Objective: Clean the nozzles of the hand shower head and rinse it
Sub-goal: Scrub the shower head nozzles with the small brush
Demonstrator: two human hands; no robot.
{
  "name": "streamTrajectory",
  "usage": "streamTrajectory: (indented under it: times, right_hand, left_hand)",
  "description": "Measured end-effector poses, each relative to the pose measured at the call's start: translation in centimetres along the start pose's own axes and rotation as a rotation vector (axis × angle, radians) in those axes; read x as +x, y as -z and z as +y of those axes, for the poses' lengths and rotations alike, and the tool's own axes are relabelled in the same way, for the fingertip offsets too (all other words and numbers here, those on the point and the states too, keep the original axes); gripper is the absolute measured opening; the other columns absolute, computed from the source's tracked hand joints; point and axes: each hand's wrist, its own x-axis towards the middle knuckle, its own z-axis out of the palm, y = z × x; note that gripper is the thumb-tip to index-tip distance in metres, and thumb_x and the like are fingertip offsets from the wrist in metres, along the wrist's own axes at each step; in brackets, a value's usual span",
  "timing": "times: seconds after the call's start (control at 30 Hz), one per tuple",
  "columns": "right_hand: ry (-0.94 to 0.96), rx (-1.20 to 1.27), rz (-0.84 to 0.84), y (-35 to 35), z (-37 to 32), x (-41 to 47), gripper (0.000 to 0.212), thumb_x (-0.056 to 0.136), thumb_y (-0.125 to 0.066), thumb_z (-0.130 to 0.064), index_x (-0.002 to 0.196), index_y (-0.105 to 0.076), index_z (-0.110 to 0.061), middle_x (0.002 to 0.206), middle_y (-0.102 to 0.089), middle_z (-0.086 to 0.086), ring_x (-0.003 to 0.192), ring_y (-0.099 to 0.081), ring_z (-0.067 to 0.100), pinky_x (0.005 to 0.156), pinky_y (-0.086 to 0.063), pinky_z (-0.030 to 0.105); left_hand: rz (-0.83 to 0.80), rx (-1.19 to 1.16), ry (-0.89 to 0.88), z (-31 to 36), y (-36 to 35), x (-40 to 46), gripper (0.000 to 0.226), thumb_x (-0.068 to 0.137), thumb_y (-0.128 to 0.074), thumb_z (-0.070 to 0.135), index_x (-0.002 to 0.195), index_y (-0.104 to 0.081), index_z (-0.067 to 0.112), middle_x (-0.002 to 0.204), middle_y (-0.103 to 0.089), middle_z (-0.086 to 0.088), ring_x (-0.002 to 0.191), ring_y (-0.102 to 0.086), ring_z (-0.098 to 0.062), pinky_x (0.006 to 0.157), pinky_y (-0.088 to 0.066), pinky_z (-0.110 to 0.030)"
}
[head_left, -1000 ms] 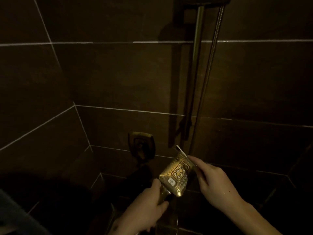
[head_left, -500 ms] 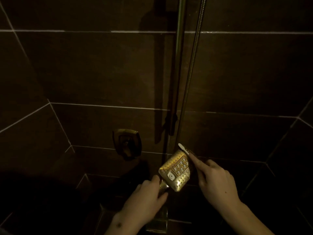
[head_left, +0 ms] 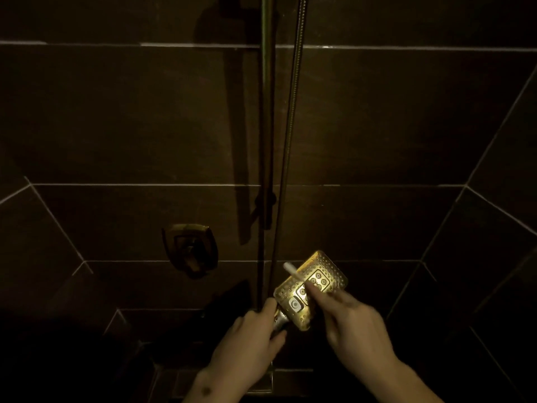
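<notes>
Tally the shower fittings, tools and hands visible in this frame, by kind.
Hand shower head: 1
Hose: 1
Slide rail: 1
Wall valve handle: 1
White cleaning tool: 1
Hands: 2, left hand, right hand
Total: 7

My right hand (head_left: pixel 353 324) is motion-blurred and covers part of the shower head (head_left: pixel 312 286) face. The hose (head_left: pixel 286 158) and rail (head_left: pixel 266 112) run off at twelve o'clock. Both forearms are cropped at six.
</notes>
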Motion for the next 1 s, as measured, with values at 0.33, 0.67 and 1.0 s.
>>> streamTrajectory:
  times: [0.33, 0.67, 1.0]
  right_hand:
    - [-0.111, -0.096, 0.081, 1.6, 3.3, -0.3, 0.083, 0.089, -0.061, -0.021, 0.146, -0.009, -0.052, 0.086, -0.052, -0.01, 0.054, -0.046, 0.004, 0.048, -0.039, 0.016]
    - [-0.124, -0.145, 0.115, 2.2, 3.9, -0.6, 0.073, 0.088, -0.062, -0.019, 0.147, -0.026, -0.043, 0.083, -0.051, -0.01, 0.049, -0.04, 0.002, 0.044, -0.039, 0.017]
    - [-0.099, -0.158, 0.104, 2.4, 3.6, -1.1, 0.083, 0.083, -0.069, -0.017, 0.147, -0.024, -0.042, 0.078, -0.05, -0.008, 0.043, -0.041, 0.005, 0.038, -0.041, 0.019]
  left_hand:
    - [-0.019, 0.002, -0.038, 0.8, -1.3, 0.6, 0.046, 0.098, -0.058, 0.044, 0.136, -0.034, 0.042, 0.118, -0.061, 0.005, 0.107, -0.061, -0.015, 0.088, -0.056, -0.034]
    - [0.02, -0.04, 0.006, 1.2, -1.3, 0.3, 0.07, 0.099, -0.06, 0.039, 0.15, -0.013, 0.04, 0.121, -0.067, 0.007, 0.102, -0.067, -0.007, 0.083, -0.056, -0.025]
    - [0.027, -0.067, -0.032, 0.9, -1.4, -0.4, 0.097, 0.097, -0.064, 0.036, 0.147, 0.017, 0.057, 0.125, -0.069, 0.007, 0.101, -0.068, -0.007, 0.089, -0.058, -0.033]
